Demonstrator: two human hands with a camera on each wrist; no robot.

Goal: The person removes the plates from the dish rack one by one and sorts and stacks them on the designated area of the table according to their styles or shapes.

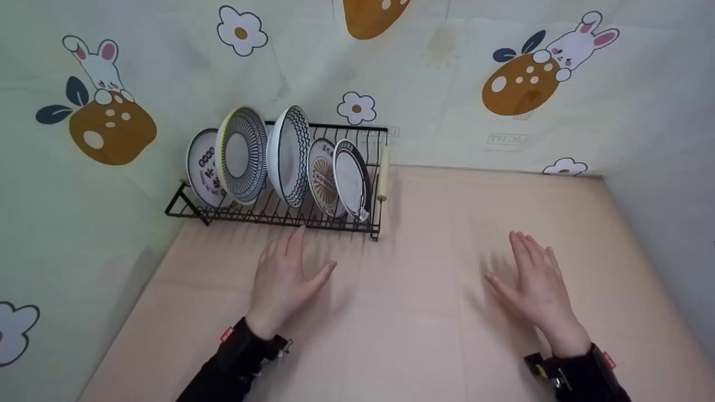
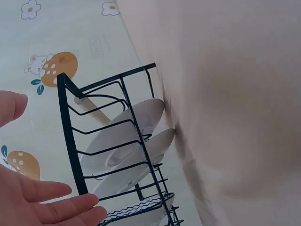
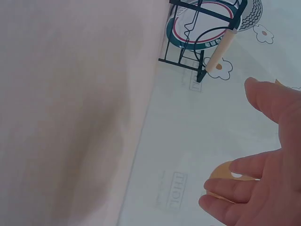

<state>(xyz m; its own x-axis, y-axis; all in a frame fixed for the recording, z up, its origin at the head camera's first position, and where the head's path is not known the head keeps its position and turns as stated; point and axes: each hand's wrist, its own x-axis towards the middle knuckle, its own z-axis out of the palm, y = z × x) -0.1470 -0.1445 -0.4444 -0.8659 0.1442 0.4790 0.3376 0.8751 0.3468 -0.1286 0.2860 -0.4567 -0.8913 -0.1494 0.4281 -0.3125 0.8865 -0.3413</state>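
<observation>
A black wire dish rack stands at the back left of the table, with several plates and bowls on edge in it. From the left come a plate with red figures, a yellow-rimmed striped dish, a deep bowl with a wavy rim, a plate with a brown sunburst and a dark-rimmed plate. My left hand, fingers spread and holding nothing, hovers just in front of the rack. Far to its right, my right hand is likewise extended with nothing in it.
A pale wooden handle sits on the rack's right end. The light tabletop meets a patterned wall covering at the back, with more covering on the left and right sides.
</observation>
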